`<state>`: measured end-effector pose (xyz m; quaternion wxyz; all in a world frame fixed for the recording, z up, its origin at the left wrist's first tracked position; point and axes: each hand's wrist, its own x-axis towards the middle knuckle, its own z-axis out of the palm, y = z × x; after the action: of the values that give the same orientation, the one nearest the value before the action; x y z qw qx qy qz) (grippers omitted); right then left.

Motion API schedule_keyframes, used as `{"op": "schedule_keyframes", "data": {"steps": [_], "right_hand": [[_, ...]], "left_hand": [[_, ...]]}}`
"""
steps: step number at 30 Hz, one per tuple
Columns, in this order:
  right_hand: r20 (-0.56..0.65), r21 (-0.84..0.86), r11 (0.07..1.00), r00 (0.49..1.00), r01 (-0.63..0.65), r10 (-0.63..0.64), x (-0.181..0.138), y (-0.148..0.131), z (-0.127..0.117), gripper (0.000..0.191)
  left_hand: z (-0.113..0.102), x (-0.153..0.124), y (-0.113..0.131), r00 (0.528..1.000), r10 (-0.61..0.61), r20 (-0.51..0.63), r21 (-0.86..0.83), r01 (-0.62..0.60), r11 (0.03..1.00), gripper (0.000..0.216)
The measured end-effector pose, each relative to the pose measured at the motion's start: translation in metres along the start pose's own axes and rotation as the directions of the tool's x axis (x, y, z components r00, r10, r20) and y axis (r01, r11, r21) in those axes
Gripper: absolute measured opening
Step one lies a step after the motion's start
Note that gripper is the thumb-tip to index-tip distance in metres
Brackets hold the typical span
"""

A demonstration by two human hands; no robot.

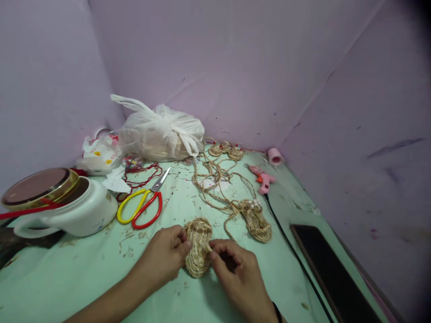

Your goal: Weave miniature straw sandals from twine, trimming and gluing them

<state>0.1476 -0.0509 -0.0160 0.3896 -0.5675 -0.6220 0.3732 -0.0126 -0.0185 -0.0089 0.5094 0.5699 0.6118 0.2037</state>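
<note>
The rope sole (198,258) is low in the middle of the frame, flat on the green counter (84,273). The left hand (164,253) grips its left side with thumb and fingers. The right hand (239,269) pinches at its right side; I cannot tell if it has the edge or a loose bit of rope.

There is room on the counter to the left of the sole, up to the white pot (90,211). Above the left hand, the scissors (154,190) lie near, with their blades a bit apart. On the right, a second sole (257,226) is close to the right hand, and a black cord (290,243) runs down from the pink glue gun (266,181). Past the cord, the phone (332,273) lies by the right edge of the counter. Purple walls (215,80) shut in the back and both sides.

The fingers hide bits of the sole's sides. The phone, the cord and both arms are cut off at the bottom. At the left edge, a dark thing (10,251) is hard to make out. The white bag (168,134) is knotted, so what is in it only shows as pale brown.
</note>
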Motion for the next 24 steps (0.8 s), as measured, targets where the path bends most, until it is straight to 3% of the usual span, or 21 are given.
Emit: {"op": "schedule_keyframes", "data": {"steps": [18, 24], "right_hand": [[0.023, 0.052, 0.996, 0.997, -0.069, 0.068, 0.0008, 0.0056, 0.0001, 0.018], [0.015, 0.236, 0.951, 0.980, -0.198, 0.201, 0.0088, 0.0061, -0.0019, 0.023]], "left_hand": [[-0.0022, -0.0035, 0.0031, 0.997, 0.024, -0.067, 0.201, -0.010, 0.979, 0.022], [-0.0020, -0.0030, -0.0023, 0.994, 0.070, -0.078, 0.237, -0.050, 0.970, 0.022]]}}
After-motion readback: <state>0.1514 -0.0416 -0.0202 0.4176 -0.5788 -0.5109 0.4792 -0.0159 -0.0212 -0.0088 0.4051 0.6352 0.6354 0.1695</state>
